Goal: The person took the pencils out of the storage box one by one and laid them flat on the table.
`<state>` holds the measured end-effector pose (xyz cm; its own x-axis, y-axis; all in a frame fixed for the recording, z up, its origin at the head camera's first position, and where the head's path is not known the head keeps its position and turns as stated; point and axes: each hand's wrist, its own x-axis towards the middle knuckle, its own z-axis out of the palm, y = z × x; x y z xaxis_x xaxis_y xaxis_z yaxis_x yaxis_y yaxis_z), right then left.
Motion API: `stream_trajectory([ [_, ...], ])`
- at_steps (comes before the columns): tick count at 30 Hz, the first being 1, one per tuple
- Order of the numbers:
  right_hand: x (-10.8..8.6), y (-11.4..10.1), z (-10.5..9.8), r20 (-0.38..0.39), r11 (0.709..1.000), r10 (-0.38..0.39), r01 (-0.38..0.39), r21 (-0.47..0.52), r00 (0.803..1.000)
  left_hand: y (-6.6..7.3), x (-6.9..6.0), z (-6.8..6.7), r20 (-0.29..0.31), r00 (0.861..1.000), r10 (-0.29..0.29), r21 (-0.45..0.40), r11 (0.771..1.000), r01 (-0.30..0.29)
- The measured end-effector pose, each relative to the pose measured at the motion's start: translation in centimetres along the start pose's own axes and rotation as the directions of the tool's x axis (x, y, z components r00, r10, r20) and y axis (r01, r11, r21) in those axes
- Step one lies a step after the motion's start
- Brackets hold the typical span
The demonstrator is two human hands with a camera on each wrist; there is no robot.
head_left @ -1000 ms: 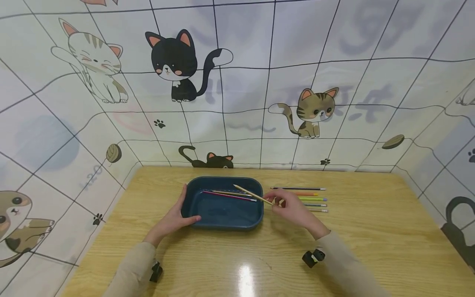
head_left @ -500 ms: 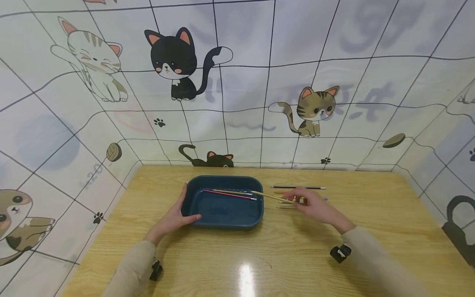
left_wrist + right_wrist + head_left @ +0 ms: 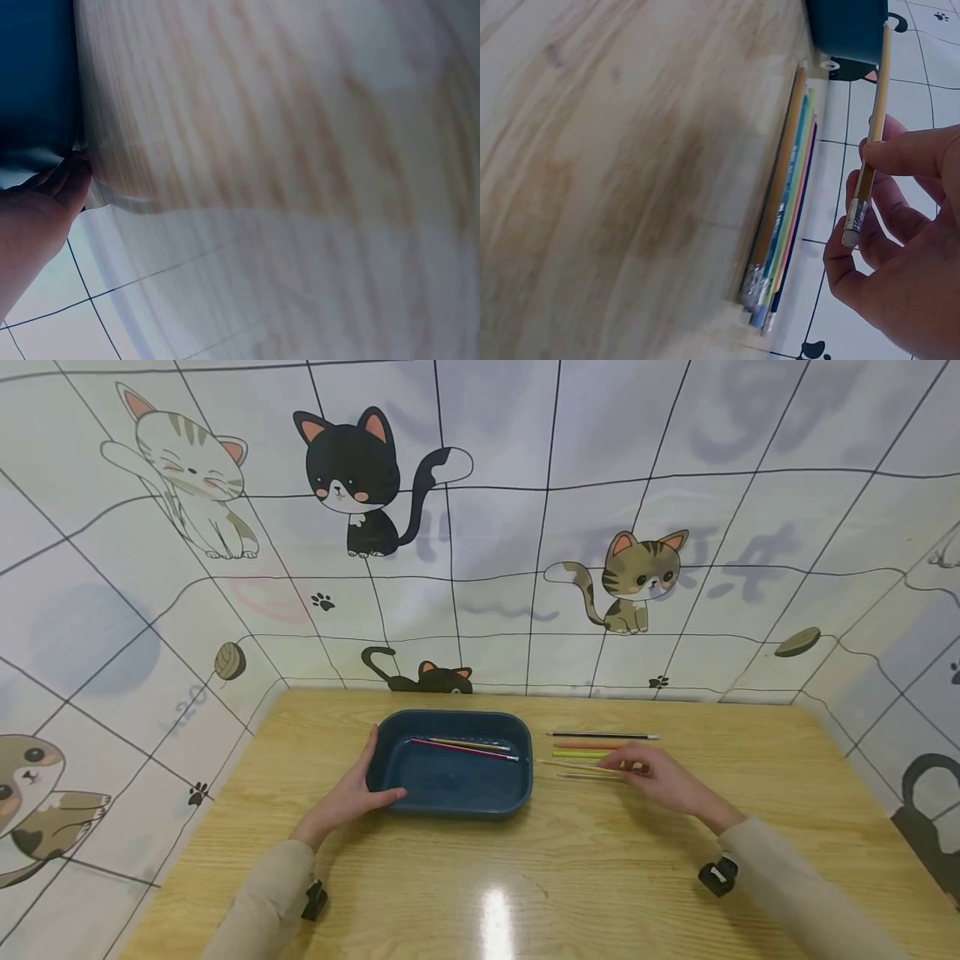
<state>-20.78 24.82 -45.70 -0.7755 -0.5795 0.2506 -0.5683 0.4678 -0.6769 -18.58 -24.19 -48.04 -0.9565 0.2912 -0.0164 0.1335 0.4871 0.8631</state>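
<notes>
My left hand [image 3: 352, 793] holds the left end of a dark blue tray [image 3: 450, 789], thumb over its front rim and fingers along the outer wall. In the left wrist view its fingertips touch the tray's side. To the right, my right hand [image 3: 666, 783] pinches a golden-yellow pencil [image 3: 878, 105] near its eraser end; the tip points left toward the tray. That pencil is held above a row of several pencils on the table, including a black one [image 3: 600, 735] and an orange one [image 3: 577, 746]. Fingers partly hide the row in the head view.
Inside the tray lie a dark red pencil [image 3: 465, 749] and a golden one [image 3: 480, 744], side by side. The wooden table [image 3: 420, 877] meets a cat-patterned sheet [image 3: 502, 635] at the back and sides.
My right hand has moved right with the pencil, away from the tray's right rim and over the row. The left hand keeps its place on the tray.
</notes>
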Motion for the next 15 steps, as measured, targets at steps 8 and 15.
stream_trajectory([
  [8, -1.2, 1.0, 0.1, 0.026, 0.995, 0.028, -0.026, -0.094, 0.999, 0.1, 0.0, 0.0, -0.002, 1.0, -0.004, 0.001, 1.0, 0.004],
  [15, -1.8, 1.9, 0.4, 0.001, 0.963, -0.001, 0.001, -0.269, 1.0, 0.0, 0.0, -0.1, 0.001, 1.0, -0.004, 0.005, 1.0, 0.004],
])
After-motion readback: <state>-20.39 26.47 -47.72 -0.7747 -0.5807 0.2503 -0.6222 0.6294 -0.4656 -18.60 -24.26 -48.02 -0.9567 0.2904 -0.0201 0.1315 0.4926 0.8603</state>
